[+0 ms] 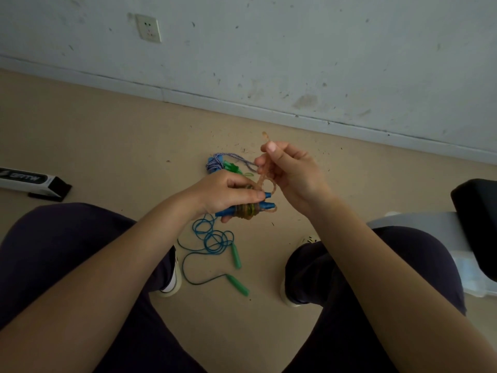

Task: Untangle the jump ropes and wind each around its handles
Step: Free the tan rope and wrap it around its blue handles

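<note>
My left hand (228, 191) grips a pair of blue handles (265, 205) held side by side, with an orange translucent rope wound around them. My right hand (285, 168) pinches the loose end of that orange rope (265, 181), which loops between both hands and sticks up past my thumb. On the floor between my legs lies a blue rope (212, 239) in loose coils, with two green handles (236, 255) lying apart. Farther back sits a blue-and-white braided rope (215, 162) bundled with green and blue handles.
I sit facing a white wall with a socket (148, 28). A black-and-white box (29, 181) lies on the tan floor at left. A black seat and white plastic object (476, 224) stand at right. My knees and white shoes frame the floor area.
</note>
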A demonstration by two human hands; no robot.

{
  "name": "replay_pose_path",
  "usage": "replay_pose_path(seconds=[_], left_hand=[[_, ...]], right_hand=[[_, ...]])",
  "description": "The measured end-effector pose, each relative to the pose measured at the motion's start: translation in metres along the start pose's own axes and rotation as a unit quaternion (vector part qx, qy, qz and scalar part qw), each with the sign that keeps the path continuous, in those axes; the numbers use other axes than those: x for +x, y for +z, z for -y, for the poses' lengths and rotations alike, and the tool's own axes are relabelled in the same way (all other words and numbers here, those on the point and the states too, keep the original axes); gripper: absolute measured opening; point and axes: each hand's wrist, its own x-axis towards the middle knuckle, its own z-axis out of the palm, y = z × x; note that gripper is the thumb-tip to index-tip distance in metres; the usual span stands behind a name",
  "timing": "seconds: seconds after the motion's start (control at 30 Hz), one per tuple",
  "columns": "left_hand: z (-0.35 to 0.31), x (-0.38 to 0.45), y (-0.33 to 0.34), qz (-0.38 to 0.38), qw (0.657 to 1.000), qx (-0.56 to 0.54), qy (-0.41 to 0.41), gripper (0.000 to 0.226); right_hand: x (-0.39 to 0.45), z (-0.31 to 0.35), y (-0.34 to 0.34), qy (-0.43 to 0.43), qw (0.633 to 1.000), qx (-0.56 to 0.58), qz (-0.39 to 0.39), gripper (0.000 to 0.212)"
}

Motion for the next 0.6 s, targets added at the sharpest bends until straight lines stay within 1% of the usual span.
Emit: replay_pose_path(seconds=[0.33,0.4,0.43,0.47,0.53,0.57,0.6], left_hand=[[0.000,0.001,0.001,-0.007,1.000,0.022,-0.007,0.024],[0.001,0.001,0.000,-0.007,0.999,0.028,-0.016,0.025],[0.001,0.000,0.000,-0.005,0.999,0.029,-0.020,0.029],[0.002,0.000,-0.001,-0.007,0.999,0.027,-0.024,0.036],[0.001,-0.001,-0.005,-0.031,0.999,0.022,-0.030,0.052],[0.001,-0.001,-0.008,-0.048,0.998,0.016,-0.030,0.055],[0.000,0.000,-0.011,-0.067,0.997,0.009,-0.028,0.053]], right_hand=[[-0.002,0.000,0.000,-0.009,1.000,0.018,0.013,0.019],[-0.001,0.001,-0.001,-0.015,0.999,0.034,0.031,0.012],[0.000,0.001,-0.003,-0.020,0.998,0.042,0.035,0.007],[0.001,0.003,-0.005,-0.025,0.998,0.045,0.032,0.005],[0.003,0.005,-0.009,-0.042,0.999,0.023,0.003,0.008],[0.003,0.006,-0.011,-0.053,0.998,-0.005,-0.016,0.009],[0.004,0.006,-0.014,-0.064,0.997,-0.035,-0.033,0.011]])
